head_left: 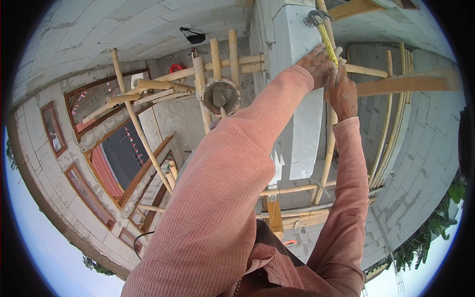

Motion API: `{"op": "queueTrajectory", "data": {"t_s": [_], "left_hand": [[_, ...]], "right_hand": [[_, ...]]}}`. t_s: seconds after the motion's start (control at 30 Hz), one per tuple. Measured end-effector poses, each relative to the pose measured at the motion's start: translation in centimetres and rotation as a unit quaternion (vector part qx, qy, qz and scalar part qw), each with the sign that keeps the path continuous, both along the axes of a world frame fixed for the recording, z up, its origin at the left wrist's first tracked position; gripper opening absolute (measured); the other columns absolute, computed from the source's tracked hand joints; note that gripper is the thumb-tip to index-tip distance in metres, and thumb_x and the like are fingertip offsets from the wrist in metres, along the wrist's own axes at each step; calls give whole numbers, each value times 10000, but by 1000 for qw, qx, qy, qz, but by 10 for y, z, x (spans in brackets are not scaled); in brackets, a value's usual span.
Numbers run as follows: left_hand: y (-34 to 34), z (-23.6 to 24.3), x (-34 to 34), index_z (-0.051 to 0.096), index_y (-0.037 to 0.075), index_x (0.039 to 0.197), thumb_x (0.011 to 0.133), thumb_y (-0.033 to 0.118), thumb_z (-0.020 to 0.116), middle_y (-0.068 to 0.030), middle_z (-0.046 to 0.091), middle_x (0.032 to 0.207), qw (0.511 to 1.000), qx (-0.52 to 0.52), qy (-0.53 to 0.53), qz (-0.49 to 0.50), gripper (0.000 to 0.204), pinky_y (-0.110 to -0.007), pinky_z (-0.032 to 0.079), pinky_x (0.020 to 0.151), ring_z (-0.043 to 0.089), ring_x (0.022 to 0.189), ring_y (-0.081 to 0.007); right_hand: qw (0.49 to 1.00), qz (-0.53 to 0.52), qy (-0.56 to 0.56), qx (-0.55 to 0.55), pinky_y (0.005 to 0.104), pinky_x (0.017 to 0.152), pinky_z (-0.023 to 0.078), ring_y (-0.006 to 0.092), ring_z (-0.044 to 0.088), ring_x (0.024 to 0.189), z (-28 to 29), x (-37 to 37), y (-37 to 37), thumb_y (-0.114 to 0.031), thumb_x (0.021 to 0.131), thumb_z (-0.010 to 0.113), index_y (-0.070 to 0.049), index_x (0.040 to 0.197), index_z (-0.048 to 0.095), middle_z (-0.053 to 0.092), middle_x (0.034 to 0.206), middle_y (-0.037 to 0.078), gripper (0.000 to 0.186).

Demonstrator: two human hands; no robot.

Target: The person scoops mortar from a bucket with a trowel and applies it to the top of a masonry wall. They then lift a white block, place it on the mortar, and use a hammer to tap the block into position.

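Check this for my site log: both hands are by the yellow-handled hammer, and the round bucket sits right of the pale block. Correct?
Not quite: the head view shows the round bucket left of the pale block. The left hand and right hand are indeed by the yellow-handled hammer.

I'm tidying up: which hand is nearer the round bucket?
Left, in this view. The left hand is right of the bucket, by the pale block; the right hand is farther right, gripping the yellow handle.

Hammer [325, 39] with dark metal head; block [306, 136] of matt pale masonry — faintly rough; sleeves [222, 171] of waffle-textured matt cloth; poles [215, 54] of smooth bamboo; plank [405, 85] of brown wood.
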State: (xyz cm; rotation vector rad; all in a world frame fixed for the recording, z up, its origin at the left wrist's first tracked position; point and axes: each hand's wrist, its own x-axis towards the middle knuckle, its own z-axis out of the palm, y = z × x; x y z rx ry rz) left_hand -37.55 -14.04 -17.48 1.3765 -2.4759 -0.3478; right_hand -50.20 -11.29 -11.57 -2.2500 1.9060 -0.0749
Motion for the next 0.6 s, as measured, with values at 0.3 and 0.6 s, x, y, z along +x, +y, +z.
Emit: {"op": "queueTrajectory", "data": {"t_s": [0.3,0.6], "left_hand": [[0,-9,4,238,203,1564,1031,295,299,-47,148,1650,1000,24,-4,-10,544,-406,104,1261,160,1515,-185],[12,-7,-16,189,242,1574,1036,319,312,-20,145,1644,995,-28,-99,-10,558,-403,69,1264,147,1511,-178]], "right_hand": [[999,35,-20,3,539,634,543,484,652,734,-8,2,-1,-368,1039,431,-7,1211,494,655,788,292,405],[727,-467,-494,98,211,372,278,40,277,401,100,3,135,-540,1039,398,-91,930,500,353,569,-54,474]]}}
